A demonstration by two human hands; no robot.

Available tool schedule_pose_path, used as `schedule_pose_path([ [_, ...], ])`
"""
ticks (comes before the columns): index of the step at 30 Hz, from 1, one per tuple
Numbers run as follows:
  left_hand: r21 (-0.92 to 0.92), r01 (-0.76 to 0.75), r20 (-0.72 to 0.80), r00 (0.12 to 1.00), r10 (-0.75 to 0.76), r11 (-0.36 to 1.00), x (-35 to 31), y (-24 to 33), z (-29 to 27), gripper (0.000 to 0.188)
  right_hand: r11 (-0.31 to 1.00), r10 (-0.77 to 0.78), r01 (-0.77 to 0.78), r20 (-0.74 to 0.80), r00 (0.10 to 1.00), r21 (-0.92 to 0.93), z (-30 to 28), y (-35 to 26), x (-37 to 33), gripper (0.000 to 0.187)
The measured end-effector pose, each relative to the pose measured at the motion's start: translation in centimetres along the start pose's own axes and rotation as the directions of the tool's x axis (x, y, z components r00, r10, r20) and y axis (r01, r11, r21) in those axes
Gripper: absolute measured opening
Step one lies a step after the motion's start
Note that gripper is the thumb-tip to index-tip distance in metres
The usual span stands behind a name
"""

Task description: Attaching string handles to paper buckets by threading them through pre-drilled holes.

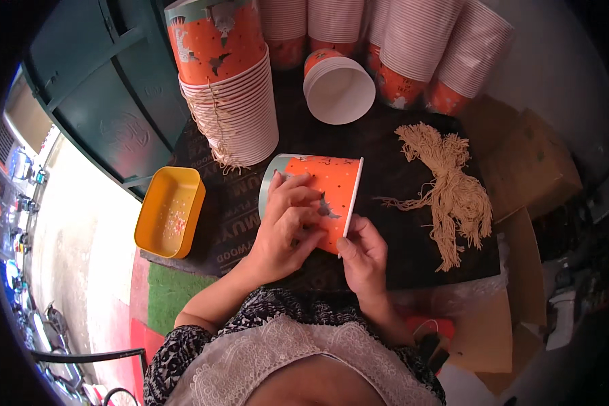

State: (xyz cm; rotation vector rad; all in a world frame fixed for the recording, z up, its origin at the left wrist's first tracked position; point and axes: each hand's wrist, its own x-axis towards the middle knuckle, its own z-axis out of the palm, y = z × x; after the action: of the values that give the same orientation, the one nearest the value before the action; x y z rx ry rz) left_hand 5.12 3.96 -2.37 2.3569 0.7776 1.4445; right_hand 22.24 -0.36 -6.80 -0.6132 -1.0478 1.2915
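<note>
An orange paper bucket (331,177) with a grey-green base band and dark bat prints lies on its side in front of me, its white rim facing right. My right hand (365,254) grips that rim at its near end, thumb on the edge. Against the bucket's near side rests my left hand (287,220), fingers curled and thumb drawn toward them. Whatever is between those fingertips, if anything, is too small to make out. To the right lies a tied bundle of beige cords (453,196), several strands trailing toward the bucket.
A tall stack of like buckets (240,108) stands at the back left, knotted cords hanging down its side. Behind are more wrapped bucket stacks (419,40) and a tipped short stack (342,91). A yellow tray (152,196) with small bits sits left; cardboard boxes (541,162) stand right.
</note>
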Motion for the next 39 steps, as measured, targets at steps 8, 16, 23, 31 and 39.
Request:
schedule_pose_path([
  [8, 0.044, 0.004, -0.037, 0.999, -0.003, 0.999, -0.5, 0.1, 0.4, 0.027, 0.989, 0.06, -0.058, -0.006, 0.998, 0.132, 0.5, 0.6, 0.1, 0.021],
  [16, 0.07, 0.013, -0.021, 1.0, -0.011, 0.997, -0.6, 0.6, 0.2, 0.027, 0.993, 0.034, -0.032, -0.02, 0.999, 0.112, 0.8, 0.7, -0.1, 0.016],
  [23, 0.191, -0.018, -0.001, 1.0, 0.019, 0.981, -0.7, 1.3, 0.1, 0.028, 0.995, 0.038, -0.033, -0.05, 0.998, 0.09, 1.0, 1.2, -0.3, 0.016],
  [31, 0.172, 0.008, -0.037, 0.999, -0.002, 0.985, -1.1, 1.0, 0.5, 0.031, 1.0, -0.004, 0.006, -0.07, 0.998, 0.03, 1.6, 1.7, -0.3, 0.017],
  [39, 0.293, -0.041, -0.05, 0.997, 0.058, 0.955, -1.6, 1.0, 0.7, 0.029, 0.95, -0.193, 0.171, -0.061, 0.979, -0.262, 2.0, 2.3, -0.3, 0.013],
])
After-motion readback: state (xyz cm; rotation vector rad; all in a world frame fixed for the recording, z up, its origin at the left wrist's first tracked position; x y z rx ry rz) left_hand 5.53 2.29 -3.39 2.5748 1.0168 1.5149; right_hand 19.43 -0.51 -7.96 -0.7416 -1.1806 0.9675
